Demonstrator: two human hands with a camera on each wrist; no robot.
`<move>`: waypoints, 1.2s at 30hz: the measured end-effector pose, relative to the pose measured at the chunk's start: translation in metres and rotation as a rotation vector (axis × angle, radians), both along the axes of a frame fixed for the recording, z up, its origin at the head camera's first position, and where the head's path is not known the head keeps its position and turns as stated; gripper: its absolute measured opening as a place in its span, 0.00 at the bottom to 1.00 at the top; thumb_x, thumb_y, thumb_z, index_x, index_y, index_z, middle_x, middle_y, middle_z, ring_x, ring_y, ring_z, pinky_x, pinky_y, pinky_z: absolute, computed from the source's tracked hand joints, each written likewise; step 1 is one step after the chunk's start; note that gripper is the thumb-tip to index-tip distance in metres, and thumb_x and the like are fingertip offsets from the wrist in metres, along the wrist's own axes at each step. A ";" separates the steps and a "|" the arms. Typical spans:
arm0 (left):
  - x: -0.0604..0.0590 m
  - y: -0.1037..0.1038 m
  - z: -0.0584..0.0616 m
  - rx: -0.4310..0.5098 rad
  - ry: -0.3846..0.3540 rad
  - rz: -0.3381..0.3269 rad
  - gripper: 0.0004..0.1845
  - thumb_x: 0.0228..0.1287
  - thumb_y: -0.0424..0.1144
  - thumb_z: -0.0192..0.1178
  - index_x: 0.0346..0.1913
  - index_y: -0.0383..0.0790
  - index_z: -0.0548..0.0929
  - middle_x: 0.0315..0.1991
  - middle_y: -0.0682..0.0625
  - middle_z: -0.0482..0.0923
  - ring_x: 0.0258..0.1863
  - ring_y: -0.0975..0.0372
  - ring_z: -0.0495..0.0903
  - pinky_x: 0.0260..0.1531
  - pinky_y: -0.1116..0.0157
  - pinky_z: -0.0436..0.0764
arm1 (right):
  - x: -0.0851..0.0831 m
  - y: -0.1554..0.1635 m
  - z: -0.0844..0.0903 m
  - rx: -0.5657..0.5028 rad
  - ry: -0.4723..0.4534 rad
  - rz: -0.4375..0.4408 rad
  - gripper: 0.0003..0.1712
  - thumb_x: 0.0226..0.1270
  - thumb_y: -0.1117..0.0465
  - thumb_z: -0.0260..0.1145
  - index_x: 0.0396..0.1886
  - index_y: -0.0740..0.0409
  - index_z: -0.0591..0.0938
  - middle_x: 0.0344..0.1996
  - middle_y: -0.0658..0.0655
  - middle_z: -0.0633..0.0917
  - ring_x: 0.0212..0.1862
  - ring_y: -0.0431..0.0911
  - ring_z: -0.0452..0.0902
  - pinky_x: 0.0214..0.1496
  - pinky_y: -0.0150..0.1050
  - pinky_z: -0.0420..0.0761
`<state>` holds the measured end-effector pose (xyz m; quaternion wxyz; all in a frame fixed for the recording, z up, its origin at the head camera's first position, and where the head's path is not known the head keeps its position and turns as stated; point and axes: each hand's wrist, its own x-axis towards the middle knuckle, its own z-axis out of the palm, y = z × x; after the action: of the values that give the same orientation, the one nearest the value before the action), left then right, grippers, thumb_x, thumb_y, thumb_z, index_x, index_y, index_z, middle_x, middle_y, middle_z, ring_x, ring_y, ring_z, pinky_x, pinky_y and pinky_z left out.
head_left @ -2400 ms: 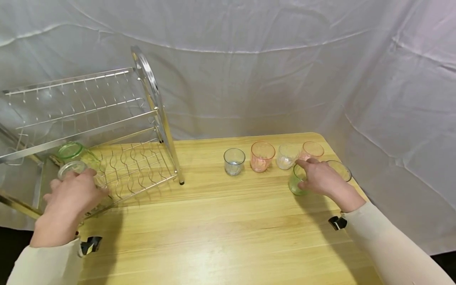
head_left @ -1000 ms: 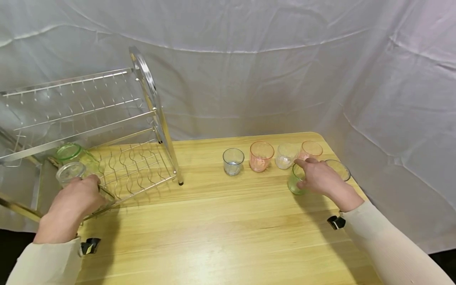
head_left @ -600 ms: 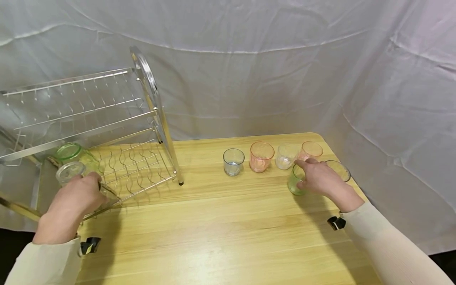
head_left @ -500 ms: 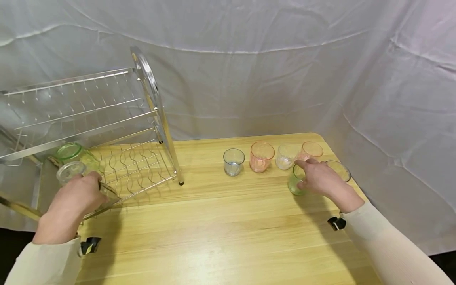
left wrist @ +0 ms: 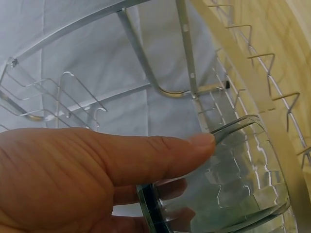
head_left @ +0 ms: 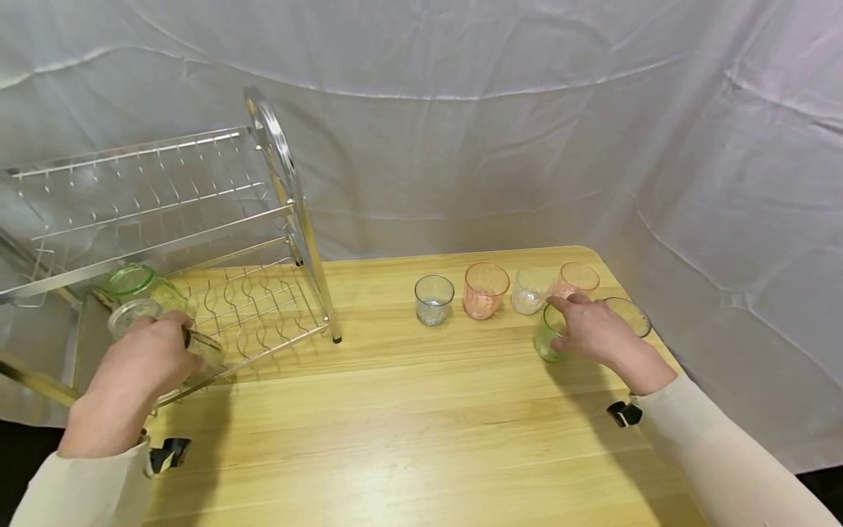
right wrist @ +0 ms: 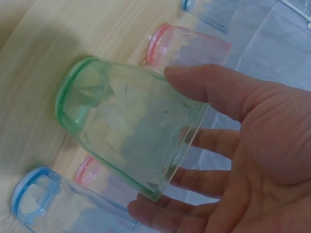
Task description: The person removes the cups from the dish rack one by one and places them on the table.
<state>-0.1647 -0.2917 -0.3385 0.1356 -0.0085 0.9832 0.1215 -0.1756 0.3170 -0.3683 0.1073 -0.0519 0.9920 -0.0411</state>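
My left hand [head_left: 141, 359] grips a clear ribbed glass [head_left: 132, 316] lying tilted on the lower wire shelf of a metal dish rack [head_left: 290, 197]. In the left wrist view my thumb lies across the glass [left wrist: 233, 179] and my fingers curl under its rim. A green glass [head_left: 135, 282] lies on the same shelf just behind it. At the table's right, my right hand [head_left: 596, 329] wraps a green glass [head_left: 545, 338] that stands on the wood. In the right wrist view the thumb presses this green glass [right wrist: 121, 121] and the fingers reach round its far side.
A row of glasses stands beyond my right hand: a blue-rimmed one [head_left: 433, 298], a pink one [head_left: 485, 290], a clear one [head_left: 530, 290], another pink one [head_left: 578, 277], and one [head_left: 628, 313] behind my wrist. White cloth hangs behind the wooden table [head_left: 408, 424].
My left hand has shifted slightly right with the clear glass on the rack shelf. My right hand has stayed on the green glass.
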 end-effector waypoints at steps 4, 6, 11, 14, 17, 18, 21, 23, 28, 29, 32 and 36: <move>0.003 0.002 0.004 0.009 0.019 -0.011 0.40 0.67 0.42 0.66 0.71 0.20 0.61 0.58 0.14 0.63 0.56 0.24 0.67 0.45 0.29 0.76 | 0.000 -0.001 0.000 0.003 0.011 -0.011 0.51 0.63 0.50 0.77 0.81 0.62 0.65 0.74 0.81 0.65 0.66 0.87 0.64 0.62 0.79 0.72; 0.004 0.004 0.005 0.016 0.031 -0.014 0.39 0.67 0.42 0.64 0.72 0.20 0.61 0.59 0.14 0.64 0.57 0.24 0.67 0.46 0.28 0.75 | 0.001 -0.001 0.000 0.002 0.017 -0.019 0.51 0.63 0.49 0.77 0.81 0.61 0.65 0.74 0.80 0.64 0.66 0.86 0.64 0.60 0.79 0.74; 0.007 0.009 0.009 0.028 0.056 -0.018 0.40 0.68 0.43 0.65 0.73 0.22 0.61 0.61 0.15 0.64 0.59 0.24 0.66 0.49 0.26 0.74 | 0.002 -0.003 0.001 0.003 0.032 -0.030 0.51 0.63 0.47 0.76 0.80 0.60 0.65 0.75 0.79 0.64 0.69 0.82 0.63 0.58 0.78 0.75; 0.010 0.014 0.010 0.030 0.084 -0.028 0.42 0.68 0.44 0.67 0.74 0.22 0.61 0.62 0.14 0.64 0.59 0.23 0.66 0.51 0.25 0.73 | 0.003 -0.004 0.001 0.000 0.046 -0.032 0.52 0.64 0.46 0.75 0.81 0.61 0.65 0.75 0.79 0.64 0.70 0.82 0.62 0.58 0.78 0.75; 0.012 0.020 0.011 0.032 0.111 -0.032 0.42 0.68 0.45 0.67 0.73 0.22 0.62 0.62 0.13 0.63 0.57 0.22 0.68 0.50 0.26 0.73 | 0.004 -0.005 0.002 -0.013 0.063 -0.041 0.52 0.66 0.46 0.74 0.81 0.63 0.63 0.76 0.79 0.63 0.71 0.82 0.60 0.61 0.79 0.73; 0.013 0.022 0.012 0.035 0.118 -0.031 0.42 0.67 0.45 0.67 0.73 0.22 0.62 0.62 0.13 0.63 0.56 0.22 0.69 0.49 0.26 0.74 | 0.004 -0.005 0.002 -0.017 0.070 -0.043 0.52 0.66 0.45 0.74 0.82 0.63 0.62 0.76 0.78 0.63 0.72 0.82 0.60 0.63 0.79 0.72; 0.013 0.029 0.013 0.042 0.123 -0.021 0.43 0.67 0.45 0.66 0.74 0.22 0.60 0.63 0.13 0.60 0.55 0.21 0.70 0.47 0.27 0.75 | 0.005 -0.008 0.003 -0.034 0.104 -0.044 0.52 0.68 0.45 0.73 0.82 0.63 0.62 0.77 0.77 0.64 0.72 0.81 0.59 0.66 0.78 0.70; 0.014 0.033 0.014 0.056 0.117 -0.018 0.44 0.67 0.45 0.66 0.75 0.21 0.58 0.66 0.13 0.57 0.58 0.20 0.68 0.49 0.25 0.74 | 0.006 -0.008 0.002 -0.042 0.134 -0.036 0.51 0.68 0.44 0.74 0.81 0.64 0.63 0.76 0.76 0.65 0.72 0.81 0.61 0.67 0.78 0.69; 0.015 0.046 0.013 0.100 0.126 -0.019 0.48 0.66 0.46 0.68 0.76 0.18 0.56 0.68 0.12 0.55 0.62 0.20 0.64 0.56 0.24 0.70 | 0.006 -0.011 -0.001 -0.073 0.216 -0.001 0.48 0.69 0.45 0.74 0.77 0.68 0.67 0.73 0.77 0.70 0.71 0.79 0.65 0.71 0.75 0.67; 0.016 0.048 0.013 0.111 0.131 -0.022 0.48 0.66 0.46 0.68 0.76 0.17 0.56 0.68 0.12 0.56 0.62 0.21 0.65 0.57 0.25 0.70 | 0.006 -0.012 -0.001 -0.081 0.227 0.002 0.47 0.70 0.45 0.73 0.77 0.68 0.67 0.73 0.77 0.70 0.71 0.79 0.65 0.72 0.75 0.66; 0.018 0.057 0.012 0.155 0.138 -0.030 0.48 0.65 0.45 0.69 0.75 0.18 0.57 0.67 0.15 0.58 0.61 0.23 0.67 0.59 0.25 0.70 | 0.006 -0.015 -0.003 -0.108 0.264 0.007 0.45 0.72 0.46 0.71 0.77 0.69 0.67 0.73 0.77 0.70 0.71 0.78 0.64 0.73 0.74 0.66; 0.020 0.071 0.010 0.227 0.136 -0.030 0.47 0.64 0.46 0.71 0.75 0.20 0.60 0.67 0.18 0.60 0.59 0.27 0.71 0.55 0.28 0.73 | 0.006 -0.020 -0.006 -0.155 0.338 0.025 0.41 0.72 0.49 0.72 0.74 0.70 0.71 0.71 0.76 0.73 0.70 0.76 0.66 0.71 0.73 0.69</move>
<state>-0.1447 -0.2203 -0.3289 0.0705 0.0297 0.9701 0.2304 -0.1695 0.2966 -0.3748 -0.0649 -0.0785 0.9890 -0.1069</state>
